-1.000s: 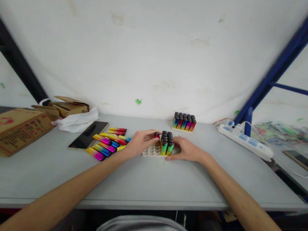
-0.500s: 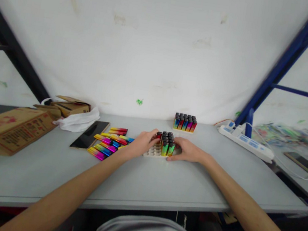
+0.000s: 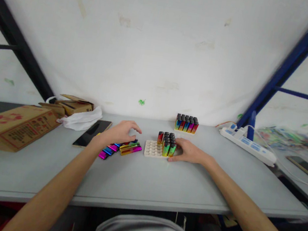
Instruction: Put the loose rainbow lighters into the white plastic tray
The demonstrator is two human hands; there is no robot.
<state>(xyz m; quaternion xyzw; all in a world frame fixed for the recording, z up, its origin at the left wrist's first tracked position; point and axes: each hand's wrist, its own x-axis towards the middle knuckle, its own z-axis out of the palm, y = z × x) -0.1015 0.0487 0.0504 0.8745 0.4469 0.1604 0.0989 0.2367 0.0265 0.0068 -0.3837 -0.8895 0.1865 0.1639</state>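
1. Left hand (image 3: 119, 131): hovered palm down over the loose lighters (image 3: 126, 148), fingers gently curved and a little apart, gripping nothing visible; whether the fingertips touched the pile could not be told.
2. Loose lighters: lay flat in a small heap on the grey table (image 3: 138, 182), rainbow-coloured, partly hidden under the left hand, just left of the white tray (image 3: 152, 149).
3. Right hand (image 3: 190, 153): rested on the table against the right side of the white tray, fingers together and curled toward the standing lighters (image 3: 167, 142), thumb near the tray's front corner; nothing lifted.
4. White tray: sat at the table's middle, between the two hands; right portion filled with upright lighters, left portion showing bare sockets.
5. Standing lighters: upright, black caps uppermost, packed in rows at the tray's right end, touching the right hand's fingers.
6. Full lighter tray (image 3: 186, 124): stood farther back near the wall, well apart from both hands, all rows occupied.
7. Phone (image 3: 92, 132): lay flat, dark screen up, just left of the left hand.
8. White cloth (image 3: 82, 119): bunched behind the phone, beside the cardboard boxes (image 3: 10, 125) at the table's left end.
9. Power strip (image 3: 248, 145): lay at the right rear, cable attached.
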